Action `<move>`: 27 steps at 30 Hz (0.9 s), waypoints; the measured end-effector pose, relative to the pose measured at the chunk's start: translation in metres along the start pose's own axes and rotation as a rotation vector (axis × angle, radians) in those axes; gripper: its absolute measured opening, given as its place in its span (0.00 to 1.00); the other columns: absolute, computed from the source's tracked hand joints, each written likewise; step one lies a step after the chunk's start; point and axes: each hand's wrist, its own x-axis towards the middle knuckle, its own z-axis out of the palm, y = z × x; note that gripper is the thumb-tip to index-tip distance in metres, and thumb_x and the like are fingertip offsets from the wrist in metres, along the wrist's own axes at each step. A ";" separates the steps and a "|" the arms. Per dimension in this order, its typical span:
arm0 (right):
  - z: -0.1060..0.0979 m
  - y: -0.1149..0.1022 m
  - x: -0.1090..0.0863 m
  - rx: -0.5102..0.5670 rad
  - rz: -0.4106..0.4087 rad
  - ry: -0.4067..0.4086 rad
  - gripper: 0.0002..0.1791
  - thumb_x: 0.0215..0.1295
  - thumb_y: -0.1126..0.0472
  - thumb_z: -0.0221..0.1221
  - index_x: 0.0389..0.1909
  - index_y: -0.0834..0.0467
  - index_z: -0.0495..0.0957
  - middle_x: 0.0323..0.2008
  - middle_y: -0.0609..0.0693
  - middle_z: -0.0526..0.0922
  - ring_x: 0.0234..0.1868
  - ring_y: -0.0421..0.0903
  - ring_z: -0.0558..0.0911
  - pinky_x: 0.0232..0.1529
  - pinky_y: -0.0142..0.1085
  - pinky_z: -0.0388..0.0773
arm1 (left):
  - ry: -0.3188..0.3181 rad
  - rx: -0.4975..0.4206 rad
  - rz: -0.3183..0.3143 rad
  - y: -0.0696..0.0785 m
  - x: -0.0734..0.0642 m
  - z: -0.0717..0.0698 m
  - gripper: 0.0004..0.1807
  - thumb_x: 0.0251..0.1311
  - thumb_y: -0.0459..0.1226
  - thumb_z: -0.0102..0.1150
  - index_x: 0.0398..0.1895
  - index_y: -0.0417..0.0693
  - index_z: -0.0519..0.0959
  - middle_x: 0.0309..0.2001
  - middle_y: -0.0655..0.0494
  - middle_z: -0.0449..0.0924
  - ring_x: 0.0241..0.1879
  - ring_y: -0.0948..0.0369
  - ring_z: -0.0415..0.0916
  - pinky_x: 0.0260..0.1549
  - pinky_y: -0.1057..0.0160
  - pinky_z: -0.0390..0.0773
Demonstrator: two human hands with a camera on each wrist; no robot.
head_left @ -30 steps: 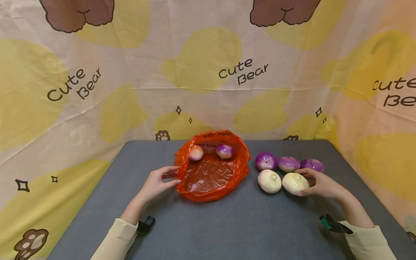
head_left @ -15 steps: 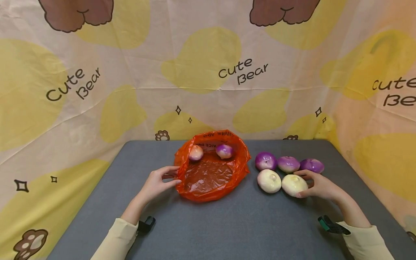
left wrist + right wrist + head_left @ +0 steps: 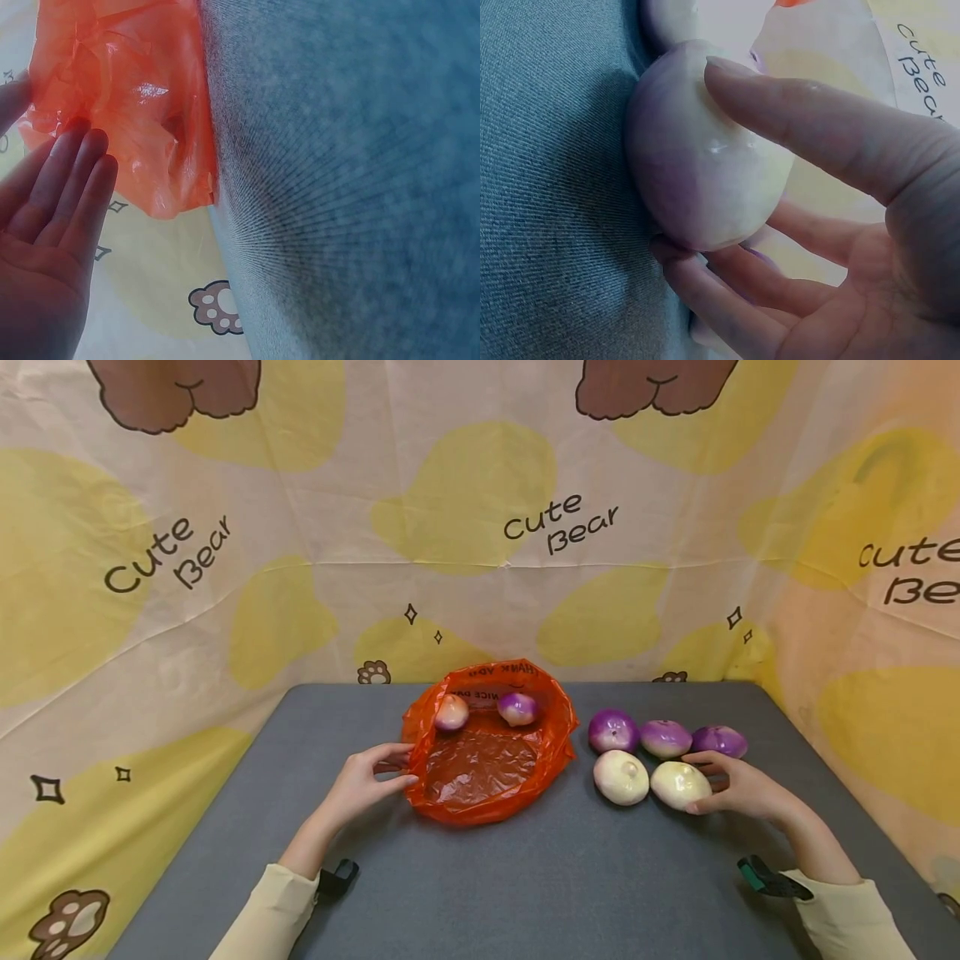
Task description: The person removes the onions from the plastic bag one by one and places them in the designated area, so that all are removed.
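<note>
In the head view an orange-red plastic bag point(image 3: 491, 814) lies with its wide mouth toward me. Inside it at the back are two purple-and-white onions, a left one point(image 3: 452, 713) and a right one point(image 3: 517, 709). My left hand point(image 3: 372, 779) touches the bag's left side, and the left wrist view has its fingers nearly straight against the plastic. To the right, my right hand point(image 3: 738, 789) holds a pale onion point(image 3: 678, 786) at the front right of a group. The right wrist view puts the thumb on this onion's top, the other fingers curled along its side.
Left of the held onion sits another pale onion point(image 3: 621, 778). Behind them stand three purple onions point(image 3: 613, 732) in a row, between the bag and the right edge of the grey table point(image 3: 517, 893). A printed cloth point(image 3: 465, 527) hangs behind and beside the table.
My right hand shifts very slightly left and back again at the pale onion, which stays in nearly the same place. The left hand and the bag hold still.
</note>
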 end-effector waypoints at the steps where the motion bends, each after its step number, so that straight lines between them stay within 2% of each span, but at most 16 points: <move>1: -0.001 0.000 0.000 0.003 0.001 -0.001 0.40 0.53 0.59 0.69 0.63 0.68 0.61 0.56 0.73 0.69 0.52 0.64 0.77 0.44 0.44 0.80 | 0.000 0.000 0.000 0.000 0.000 0.000 0.27 0.51 0.46 0.70 0.55 0.50 0.77 0.48 0.52 0.82 0.45 0.56 0.82 0.48 0.45 0.78; 4: -0.002 -0.001 -0.002 0.002 -0.001 -0.003 0.39 0.54 0.59 0.68 0.63 0.69 0.61 0.56 0.73 0.69 0.51 0.63 0.77 0.44 0.45 0.80 | -0.001 -0.002 0.001 0.001 -0.001 -0.001 0.27 0.51 0.45 0.70 0.55 0.50 0.77 0.49 0.52 0.82 0.45 0.56 0.82 0.48 0.44 0.78; 8: -0.004 -0.003 -0.003 -0.009 0.004 0.004 0.39 0.54 0.58 0.68 0.63 0.69 0.62 0.55 0.73 0.70 0.52 0.63 0.77 0.43 0.41 0.80 | -0.001 -0.002 0.002 0.002 -0.001 -0.001 0.27 0.51 0.45 0.70 0.55 0.51 0.77 0.49 0.52 0.82 0.45 0.56 0.82 0.48 0.44 0.77; 14: -0.008 -0.007 -0.005 -0.019 0.015 0.023 0.40 0.53 0.58 0.68 0.62 0.70 0.62 0.55 0.74 0.71 0.51 0.65 0.78 0.42 0.38 0.79 | 0.005 0.012 0.011 0.000 0.000 -0.001 0.27 0.51 0.45 0.70 0.55 0.50 0.77 0.49 0.52 0.82 0.45 0.57 0.82 0.47 0.47 0.79; 27: -0.011 -0.003 -0.009 -0.016 0.048 0.022 0.39 0.55 0.58 0.67 0.63 0.70 0.61 0.55 0.76 0.70 0.51 0.65 0.79 0.46 0.49 0.80 | 0.008 0.013 0.014 0.002 -0.001 -0.001 0.26 0.51 0.44 0.70 0.55 0.49 0.77 0.49 0.52 0.82 0.45 0.57 0.82 0.47 0.51 0.80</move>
